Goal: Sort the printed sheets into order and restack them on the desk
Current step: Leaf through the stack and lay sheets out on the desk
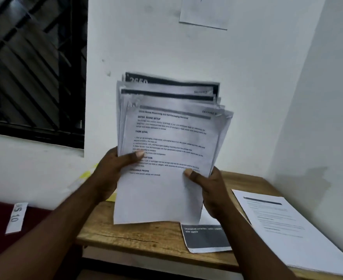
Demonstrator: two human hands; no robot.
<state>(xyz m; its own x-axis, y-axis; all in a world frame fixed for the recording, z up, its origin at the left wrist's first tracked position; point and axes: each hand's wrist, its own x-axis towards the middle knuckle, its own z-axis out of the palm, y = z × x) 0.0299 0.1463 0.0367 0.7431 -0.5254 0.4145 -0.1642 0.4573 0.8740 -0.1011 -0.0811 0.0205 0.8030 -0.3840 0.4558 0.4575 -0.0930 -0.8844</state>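
Observation:
I hold a fanned bundle of printed sheets [170,138] upright above the wooden desk [138,237]. My left hand [114,168] grips the bundle's left edge with the thumb across the front page. My right hand [211,190] grips its lower right edge, thumb on the front page. The top sheet shows black text with headings; sheets behind it stick out higher, with dark header bands. A stack of printed sheets [284,229] lies flat on the desk at the right. One sheet with a dark grey block [205,237] lies on the desk under my right hand.
A white wall rises behind the desk, with a paper [205,11] stuck on it up high. A dark barred window [33,67] is at the left. A dark red surface with a white label [17,217] sits at the lower left.

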